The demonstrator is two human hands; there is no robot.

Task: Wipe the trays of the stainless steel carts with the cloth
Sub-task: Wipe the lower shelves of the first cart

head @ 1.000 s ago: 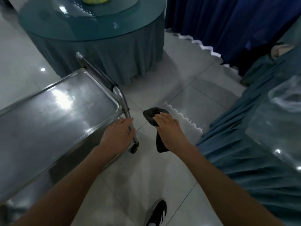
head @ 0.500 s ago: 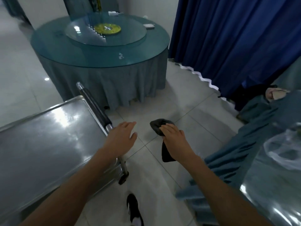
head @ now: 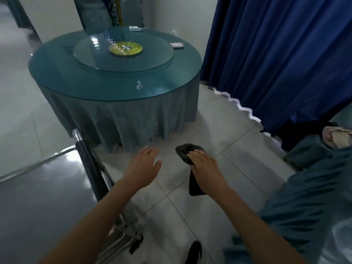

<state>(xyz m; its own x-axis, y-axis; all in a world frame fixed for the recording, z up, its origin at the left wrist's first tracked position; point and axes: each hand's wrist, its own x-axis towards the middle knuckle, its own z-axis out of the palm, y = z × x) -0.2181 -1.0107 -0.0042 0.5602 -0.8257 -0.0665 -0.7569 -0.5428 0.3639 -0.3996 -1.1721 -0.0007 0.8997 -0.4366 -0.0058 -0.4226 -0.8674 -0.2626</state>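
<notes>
Head view: my two hands over the floor beside the steel cart, cloth in my right.

My right hand (head: 206, 168), centre of the frame, has its fingers curled round the dark cloth (head: 185, 152), which bunches ahead of them and hangs below my wrist. My left hand (head: 142, 165) hovers with fingers straight and spread, holding nothing, just right of the cart handle (head: 89, 159). The cart's top tray (head: 43, 197) fills the lower left. A round glass-topped table (head: 114, 73) stands upper centre, a blue curtain (head: 276, 54) upper right.

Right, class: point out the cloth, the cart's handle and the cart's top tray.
cloth (head: 184, 151), head view, bunched upper end.
cart handle (head: 89, 164), head view, dark grip.
top tray (head: 42, 197), head view, bare steel surface.
</notes>
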